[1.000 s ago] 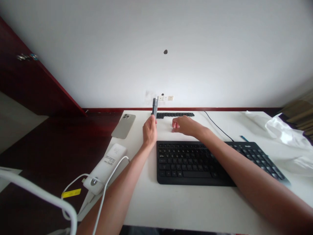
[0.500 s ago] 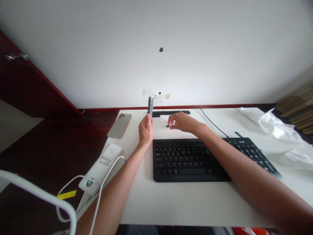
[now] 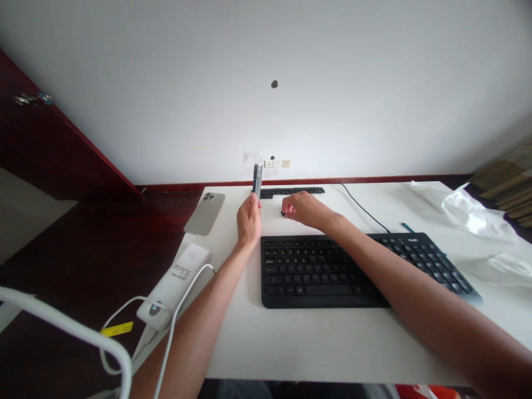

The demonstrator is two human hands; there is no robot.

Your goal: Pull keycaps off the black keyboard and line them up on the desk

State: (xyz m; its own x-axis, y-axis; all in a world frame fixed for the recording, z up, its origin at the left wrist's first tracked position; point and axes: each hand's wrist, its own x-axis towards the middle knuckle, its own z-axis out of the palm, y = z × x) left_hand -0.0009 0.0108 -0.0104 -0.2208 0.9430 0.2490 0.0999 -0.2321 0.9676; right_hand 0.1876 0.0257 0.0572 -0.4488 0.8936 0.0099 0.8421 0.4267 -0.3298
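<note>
My left hand (image 3: 249, 221) is closed around a slim grey and black tool (image 3: 257, 182) held upright, with a metallic tip; its exact kind is unclear. To its right, my right hand (image 3: 305, 208) pinches a small black keycap (image 3: 283, 213) just above or on the tabletop, the fingers partly covering it. A row of black keycaps (image 3: 297, 191) lies behind both hands. Nearer to me is a black keyboard (image 3: 307, 303), its middle and right partly hidden under my right forearm. Several places in its upper left keys show paler centres.
A phone (image 3: 205, 214) lies face down on the left of the white table (image 3: 307, 343). A white power bank (image 3: 177, 285) with a white cable (image 3: 171, 332) sits at the left edge. A black cord (image 3: 363, 208) and clear plastic wrap (image 3: 477, 216) lie to the right.
My right hand has moved slightly left and its fingers have closed on the small keycap. The left hand holds the tool as before; the view has shifted slightly.
</note>
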